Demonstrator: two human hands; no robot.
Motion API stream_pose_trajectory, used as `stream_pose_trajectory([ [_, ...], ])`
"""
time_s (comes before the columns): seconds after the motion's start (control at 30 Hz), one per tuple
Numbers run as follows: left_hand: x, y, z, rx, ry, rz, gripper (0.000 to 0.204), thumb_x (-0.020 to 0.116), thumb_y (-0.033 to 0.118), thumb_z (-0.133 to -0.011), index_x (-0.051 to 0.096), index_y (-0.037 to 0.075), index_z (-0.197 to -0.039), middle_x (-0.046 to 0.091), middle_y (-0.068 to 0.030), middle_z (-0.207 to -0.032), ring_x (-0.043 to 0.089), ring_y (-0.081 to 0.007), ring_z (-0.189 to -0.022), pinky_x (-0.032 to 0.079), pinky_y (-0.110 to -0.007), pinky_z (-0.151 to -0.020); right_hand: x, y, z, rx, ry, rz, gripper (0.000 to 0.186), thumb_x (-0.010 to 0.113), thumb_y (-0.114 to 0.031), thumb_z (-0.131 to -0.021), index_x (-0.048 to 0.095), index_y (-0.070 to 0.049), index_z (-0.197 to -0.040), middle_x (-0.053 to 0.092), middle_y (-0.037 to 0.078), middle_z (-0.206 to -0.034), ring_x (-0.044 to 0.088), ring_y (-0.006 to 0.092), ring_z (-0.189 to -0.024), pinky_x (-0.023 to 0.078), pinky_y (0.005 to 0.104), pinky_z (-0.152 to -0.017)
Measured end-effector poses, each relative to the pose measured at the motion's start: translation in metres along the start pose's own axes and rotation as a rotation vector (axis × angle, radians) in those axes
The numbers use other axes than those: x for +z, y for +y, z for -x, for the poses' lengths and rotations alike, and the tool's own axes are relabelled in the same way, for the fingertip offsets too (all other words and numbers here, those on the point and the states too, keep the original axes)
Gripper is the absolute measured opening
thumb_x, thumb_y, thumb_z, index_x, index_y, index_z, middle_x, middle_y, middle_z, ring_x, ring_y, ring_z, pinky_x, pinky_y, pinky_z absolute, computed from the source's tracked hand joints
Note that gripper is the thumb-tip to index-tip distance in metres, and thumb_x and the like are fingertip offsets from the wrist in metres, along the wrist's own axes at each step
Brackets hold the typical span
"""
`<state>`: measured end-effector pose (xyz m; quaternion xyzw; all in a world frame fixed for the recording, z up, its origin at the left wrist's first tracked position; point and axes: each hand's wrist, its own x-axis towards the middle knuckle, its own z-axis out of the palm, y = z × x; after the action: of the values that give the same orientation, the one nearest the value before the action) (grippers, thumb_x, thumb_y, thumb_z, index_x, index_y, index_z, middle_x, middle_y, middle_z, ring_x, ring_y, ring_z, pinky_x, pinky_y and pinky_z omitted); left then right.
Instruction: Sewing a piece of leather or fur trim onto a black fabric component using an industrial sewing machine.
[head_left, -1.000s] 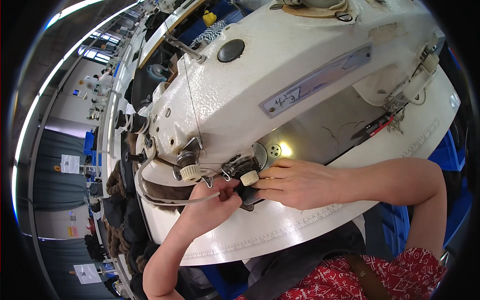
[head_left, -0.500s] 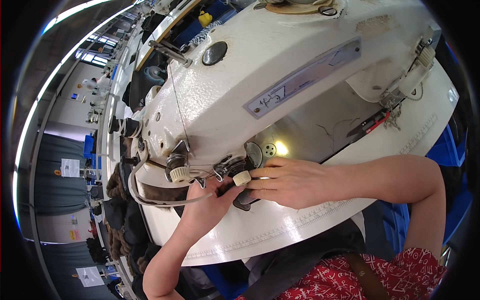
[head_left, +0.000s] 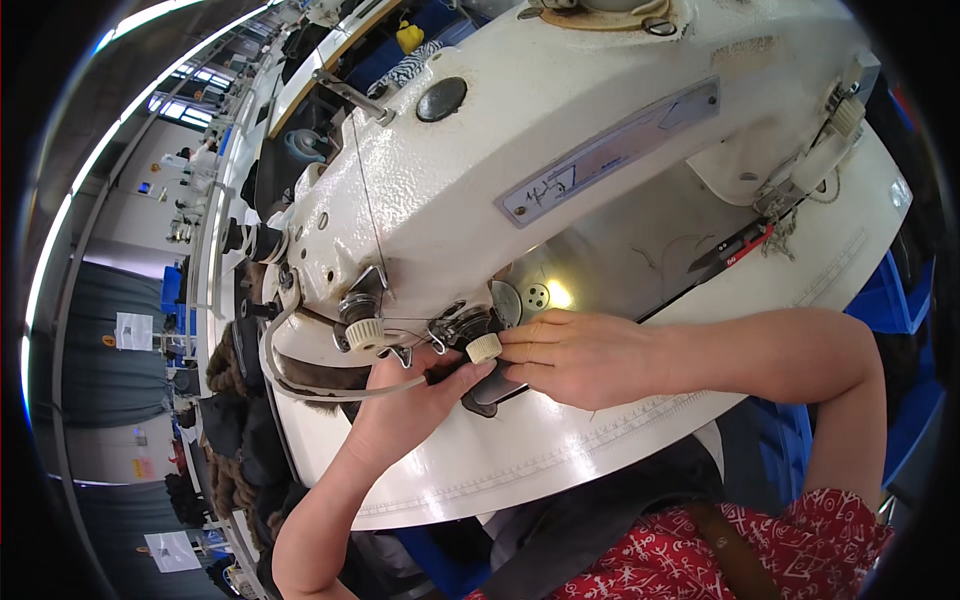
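Note:
Both hands are together under the needle end of a white sewing machine point(head_left: 430, 190). My left hand point(head_left: 410, 400) has its thumb stretched toward a ribbed cream tension knob point(head_left: 484, 348). Its other fingers curl behind the machine head, partly hidden. My right hand point(head_left: 590, 358) comes from the right with fingers pressed together, their tips just beside that knob. What the fingertips pinch is hidden by the knob and the machine head. Brown fur point(head_left: 318, 374) shows beyond my left hand, beneath the curved pale guard point(head_left: 330, 396). A thread point(head_left: 366, 190) runs down to a second ribbed knob point(head_left: 365, 334).
The white table point(head_left: 560, 455) has a printed ruler scale along its near edge. Red-handled snips point(head_left: 748, 246) lie beside the metal bed plate point(head_left: 620, 255). Dark and brown furry pieces point(head_left: 235, 420) are heaped at the left. Blue bins point(head_left: 895, 295) stand at the right.
My left hand has shifted slightly up and left, and its thumb now stretches out straighter. The right hand stays close to the knob. The whole view has shifted a little.

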<state>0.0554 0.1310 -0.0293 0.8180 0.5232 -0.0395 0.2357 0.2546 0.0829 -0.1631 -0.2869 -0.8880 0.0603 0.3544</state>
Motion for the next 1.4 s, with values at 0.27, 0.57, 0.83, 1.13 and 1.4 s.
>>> stream_pose_trajectory([
  [0.27, 0.017, -0.025, 0.0, 0.087, 0.106, 0.046, 0.022, 0.074, 0.02, -0.086, 0.072, 0.0, -0.095, 0.058, -0.0023, -0.06, 0.042, -0.0065, -0.053, 0.038, -0.026, -0.05, -0.005, -0.002, -0.001, 0.011, -0.012, -0.032, 0.032, 0.058, -0.011, -0.085, 0.066, 0.003, -0.112, 0.062, 0.019, -0.126, 0.056, 0.0274, -0.121, 0.043, 0.0365, -0.102],
  [0.57, 0.011, -0.02, -0.002, 0.087, 0.081, 0.022, 0.027, 0.076, 0.021, -0.083, 0.072, 0.002, -0.102, 0.063, -0.0047, -0.065, 0.049, -0.0108, -0.054, 0.044, -0.028, -0.054, -0.007, -0.002, -0.002, -0.038, -0.041, 0.02, 0.034, 0.059, -0.01, -0.084, 0.065, 0.004, -0.114, 0.062, 0.02, -0.127, 0.056, 0.0293, -0.123, 0.042, 0.038, -0.106],
  [0.83, -0.001, -0.005, -0.007, -0.124, -0.066, 0.064, 0.033, 0.078, 0.018, -0.079, 0.068, -0.004, -0.101, 0.069, -0.0161, -0.08, 0.065, -0.0221, -0.069, 0.051, -0.033, -0.066, -0.004, -0.002, -0.002, -0.032, -0.055, 0.006, 0.035, 0.058, -0.008, -0.084, 0.064, 0.004, -0.116, 0.061, 0.019, -0.128, 0.055, 0.0289, -0.125, 0.042, 0.0379, -0.107],
  [1.13, 0.021, -0.029, 0.006, 0.228, 0.19, 0.145, 0.02, 0.073, 0.014, -0.086, 0.07, -0.001, -0.1, 0.065, -0.0113, -0.077, 0.06, -0.0193, -0.061, 0.048, -0.03, -0.054, -0.003, -0.006, -0.005, 0.024, -0.112, 0.0, 0.037, 0.054, -0.012, -0.089, 0.06, 0.004, -0.121, 0.059, 0.019, -0.131, 0.052, 0.0295, -0.129, 0.037, 0.0407, -0.11],
  [1.4, 0.031, -0.03, 0.008, 0.53, 0.434, -0.322, 0.012, 0.073, 0.004, -0.081, 0.07, 0.001, -0.092, 0.064, -0.0101, -0.084, 0.064, -0.0269, -0.066, 0.052, -0.036, -0.057, 0.009, -0.024, -0.019, 0.119, -0.158, 0.017, 0.043, 0.052, -0.013, -0.089, 0.056, 0.007, -0.127, 0.055, 0.023, -0.133, 0.049, 0.0349, -0.13, 0.035, 0.0439, -0.111],
])
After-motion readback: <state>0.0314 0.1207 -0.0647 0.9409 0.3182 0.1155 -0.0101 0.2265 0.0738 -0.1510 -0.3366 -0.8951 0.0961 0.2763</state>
